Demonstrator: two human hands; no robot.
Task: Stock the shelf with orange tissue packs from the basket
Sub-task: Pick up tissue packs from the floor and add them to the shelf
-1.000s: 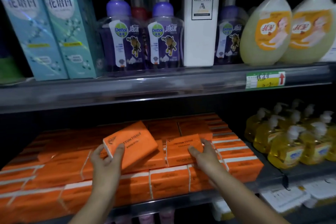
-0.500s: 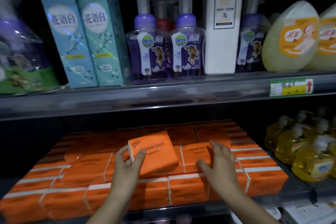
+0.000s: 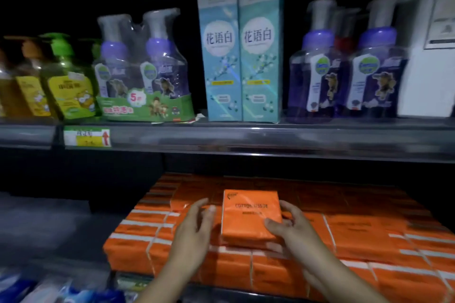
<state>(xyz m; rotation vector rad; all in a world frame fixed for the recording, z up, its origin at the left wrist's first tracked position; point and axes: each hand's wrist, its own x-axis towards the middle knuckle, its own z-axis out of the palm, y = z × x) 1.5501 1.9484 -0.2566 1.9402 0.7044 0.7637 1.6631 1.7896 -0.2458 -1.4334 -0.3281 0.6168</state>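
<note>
One orange tissue pack (image 3: 248,216) printed "COTTON TISSUE" lies flat on top of the rows of orange tissue packs (image 3: 357,241) that fill the lower shelf. My right hand (image 3: 293,229) holds its right edge, thumb on the top face near the front corner and fingers along the side. My left hand (image 3: 197,229) hovers just left of the pack, its fingers relaxed and holding nothing. The basket is out of view.
The upper shelf (image 3: 246,138) carries purple pump bottles (image 3: 317,69), two tall teal boxes (image 3: 238,56), a green twin-pack of bottles (image 3: 142,76), yellow-green bottles (image 3: 66,81) and a white box (image 3: 430,56). A price tag (image 3: 86,138) hangs on the rail. Left of the orange stack lies dark shelf floor (image 3: 49,229).
My left hand has set the tilted pack down flat on the stack and let go of it. My right hand has moved onto that pack's right edge. The view has swung left.
</note>
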